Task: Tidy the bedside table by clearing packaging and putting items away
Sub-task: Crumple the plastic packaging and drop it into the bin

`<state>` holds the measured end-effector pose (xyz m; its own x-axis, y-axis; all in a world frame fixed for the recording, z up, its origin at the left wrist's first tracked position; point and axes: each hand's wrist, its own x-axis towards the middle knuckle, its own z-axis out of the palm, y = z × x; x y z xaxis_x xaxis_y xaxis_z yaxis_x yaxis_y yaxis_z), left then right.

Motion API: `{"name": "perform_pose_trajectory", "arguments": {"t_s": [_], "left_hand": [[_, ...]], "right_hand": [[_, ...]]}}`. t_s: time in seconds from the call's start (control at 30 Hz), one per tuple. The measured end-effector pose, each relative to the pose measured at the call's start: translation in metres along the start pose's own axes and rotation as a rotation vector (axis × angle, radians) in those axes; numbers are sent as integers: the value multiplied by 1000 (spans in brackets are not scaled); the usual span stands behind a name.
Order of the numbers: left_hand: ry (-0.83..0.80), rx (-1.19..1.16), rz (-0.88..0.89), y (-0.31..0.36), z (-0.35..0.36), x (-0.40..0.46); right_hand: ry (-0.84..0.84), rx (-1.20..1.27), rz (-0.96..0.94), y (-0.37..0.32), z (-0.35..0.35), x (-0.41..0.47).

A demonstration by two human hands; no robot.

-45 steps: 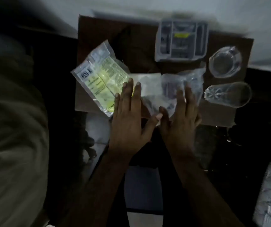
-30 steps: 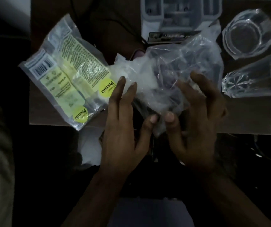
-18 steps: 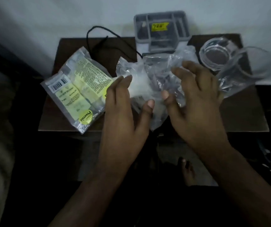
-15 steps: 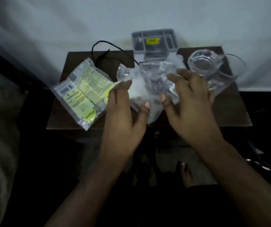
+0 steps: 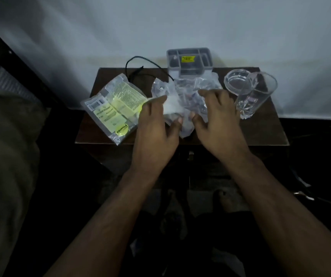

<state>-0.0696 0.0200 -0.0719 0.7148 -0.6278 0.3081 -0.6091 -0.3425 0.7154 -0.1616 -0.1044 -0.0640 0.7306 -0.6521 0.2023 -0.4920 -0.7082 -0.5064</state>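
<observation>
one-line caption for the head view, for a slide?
Both hands gather crumpled clear plastic on the bedside table.

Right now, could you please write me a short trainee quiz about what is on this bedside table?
1. True or false: the tall glass stands upright.
2. What do both hands grip? A cable, B clear plastic bag, C yellow packet.
3. Which item sits at the table's back edge, by the wall?

Key: 1 false, it lies on its side. 2 B, clear plastic bag, held by left hand and right hand. 3 grey organizer tray.
</observation>
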Motion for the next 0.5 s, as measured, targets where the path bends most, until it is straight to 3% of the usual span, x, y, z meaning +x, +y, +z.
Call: {"name": "perform_pose_trajectory", "arguments": {"t_s": [0.2,0.5], "left_hand": [[-10,-8,-82,-13,5,17],[-100,-225,-530,-27,5,22]], "right_hand": [[-6,49,-13,6,10,25],[-257,13,-6,-7,30,20]]}}
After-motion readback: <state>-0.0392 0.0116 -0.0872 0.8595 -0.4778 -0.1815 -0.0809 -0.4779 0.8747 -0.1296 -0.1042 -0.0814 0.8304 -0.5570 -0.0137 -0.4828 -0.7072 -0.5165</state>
